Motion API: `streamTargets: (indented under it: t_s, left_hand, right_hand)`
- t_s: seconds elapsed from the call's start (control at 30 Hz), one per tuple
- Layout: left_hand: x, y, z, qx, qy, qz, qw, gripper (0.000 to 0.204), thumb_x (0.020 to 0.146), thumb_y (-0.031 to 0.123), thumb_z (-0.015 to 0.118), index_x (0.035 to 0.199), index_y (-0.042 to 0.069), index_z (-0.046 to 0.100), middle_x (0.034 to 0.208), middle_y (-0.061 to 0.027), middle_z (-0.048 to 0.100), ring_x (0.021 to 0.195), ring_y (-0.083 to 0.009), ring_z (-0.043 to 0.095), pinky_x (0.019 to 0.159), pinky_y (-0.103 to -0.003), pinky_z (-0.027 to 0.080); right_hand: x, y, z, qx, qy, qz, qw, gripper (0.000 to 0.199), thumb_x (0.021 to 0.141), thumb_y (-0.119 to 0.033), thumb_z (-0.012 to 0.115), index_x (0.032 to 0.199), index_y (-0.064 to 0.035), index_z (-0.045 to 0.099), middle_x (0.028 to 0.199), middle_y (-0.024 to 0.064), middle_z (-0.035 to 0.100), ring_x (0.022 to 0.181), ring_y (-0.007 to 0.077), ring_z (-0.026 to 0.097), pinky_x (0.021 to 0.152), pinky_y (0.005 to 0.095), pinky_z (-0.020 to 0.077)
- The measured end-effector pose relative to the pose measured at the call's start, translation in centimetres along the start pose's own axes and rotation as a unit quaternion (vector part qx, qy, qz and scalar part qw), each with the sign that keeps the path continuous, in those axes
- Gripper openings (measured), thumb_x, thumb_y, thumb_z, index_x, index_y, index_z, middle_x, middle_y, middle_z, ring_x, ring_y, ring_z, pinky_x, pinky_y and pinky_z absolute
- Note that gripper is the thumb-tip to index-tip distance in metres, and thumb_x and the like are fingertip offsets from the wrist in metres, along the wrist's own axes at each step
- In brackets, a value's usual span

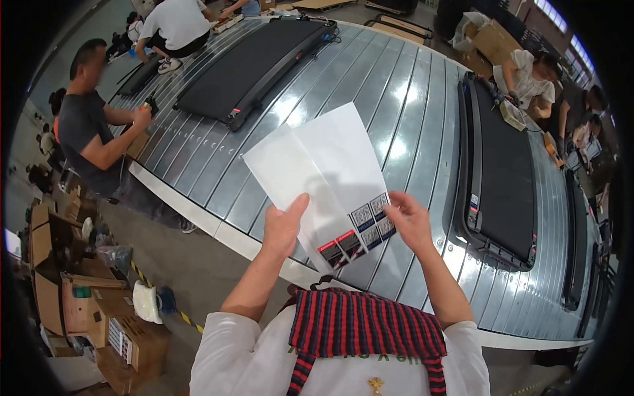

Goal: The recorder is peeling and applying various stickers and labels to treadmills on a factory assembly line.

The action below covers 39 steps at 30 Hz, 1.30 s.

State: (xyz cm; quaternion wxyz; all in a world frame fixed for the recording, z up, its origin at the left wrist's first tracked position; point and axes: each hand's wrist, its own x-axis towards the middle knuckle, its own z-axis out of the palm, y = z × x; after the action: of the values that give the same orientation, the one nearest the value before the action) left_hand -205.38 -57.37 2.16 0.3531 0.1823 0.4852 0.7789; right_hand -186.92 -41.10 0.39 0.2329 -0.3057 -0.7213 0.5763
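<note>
Two overlapping sheets are held up in front of me over the metal worktop. One is a white sticker sheet (350, 148) with a block of square code labels (372, 218) at its lower right corner. Beside them, lower down, are two red and black labels (341, 249). The other is a paler cream sheet (281, 162) on the left. My left hand (282, 226) grips both sheets at their left side, thumb on top. At the right edge, by the code labels, the fingers of my right hand (411, 223) pinch the sticker sheet.
Ribbed metal worktop (310, 86) stretches ahead, with a white edge (211, 228). A long black roll-cover panel (257, 72) lies far left, another black panel (498, 171) at right. A co-worker (92, 119) stands left; others work around the far sides. Cardboard boxes (125, 330) sit lower left.
</note>
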Motion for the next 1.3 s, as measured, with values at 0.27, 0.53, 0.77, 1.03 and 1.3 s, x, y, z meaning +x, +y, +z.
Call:
streamTargets:
  t_s: [0.27, 0.53, 0.77, 1.03, 1.3]
  left_hand:
    - [1.8, 1.7, -2.7, 0.012, -0.078, -0.017, 0.997, 0.043, 0.080, 0.026, 0.060, 0.107, -0.005, 0.049, 0.103, -0.0080, 0.054, 0.092, -0.0135, 0.050, 0.080, -0.027, 0.039]
    - [4.4, 0.8, -3.6, 0.047, -0.183, -0.042, 0.981, 0.042, 0.075, 0.027, 0.066, 0.100, -0.005, 0.054, 0.089, -0.0078, 0.059, 0.074, -0.0133, 0.056, 0.063, -0.025, 0.046]
    - [4.7, 1.2, -3.6, 0.042, -0.165, -0.057, 0.984, 0.036, 0.076, 0.026, 0.064, 0.094, -0.004, 0.058, 0.083, -0.0062, 0.060, 0.072, -0.0104, 0.055, 0.062, -0.024, 0.045]
    - [3.1, 2.0, -2.7, 0.106, -0.105, 0.084, 0.985, 0.032, 0.079, 0.027, 0.062, 0.091, -0.003, 0.059, 0.078, -0.0035, 0.059, 0.069, -0.0080, 0.052, 0.060, -0.023, 0.042]
    - [1.2, 1.3, -2.3, 0.139, -0.144, 0.030, 0.979, 0.030, 0.079, 0.026, 0.061, 0.089, -0.002, 0.058, 0.077, -0.0019, 0.058, 0.069, -0.0074, 0.051, 0.060, -0.021, 0.042]
  right_hand:
    - [-1.4, -4.8, 8.5, 0.056, 0.056, -0.068, 0.995, 0.014, 0.079, -0.006, 0.057, 0.091, -0.0003, 0.056, 0.081, 0.0034, 0.059, 0.075, 0.0077, 0.053, 0.068, 0.0212, 0.0425]
    - [0.2, -6.4, 11.4, 0.190, 0.184, -0.025, 0.964, 0.010, 0.080, -0.009, 0.057, 0.086, -0.0013, 0.054, 0.071, -0.0008, 0.055, 0.060, 0.0029, 0.048, 0.055, 0.0161, 0.0399]
    - [1.9, -5.7, 12.9, 0.024, 0.278, -0.143, 0.950, 0.010, 0.078, -0.007, 0.058, 0.085, 0.0000, 0.054, 0.069, 0.0005, 0.055, 0.059, 0.0072, 0.049, 0.058, 0.0198, 0.0414]
    - [0.0, -6.7, 15.0, -0.076, 0.071, -0.120, 0.987, 0.011, 0.077, -0.005, 0.058, 0.086, 0.0004, 0.055, 0.073, 0.0058, 0.060, 0.065, 0.0102, 0.056, 0.060, 0.0229, 0.0445]
    - [-1.4, -6.9, 14.0, -0.109, 0.046, -0.096, 0.988, 0.014, 0.079, -0.008, 0.054, 0.087, 0.0033, 0.055, 0.076, 0.0111, 0.062, 0.068, 0.0139, 0.059, 0.062, 0.0259, 0.0461]
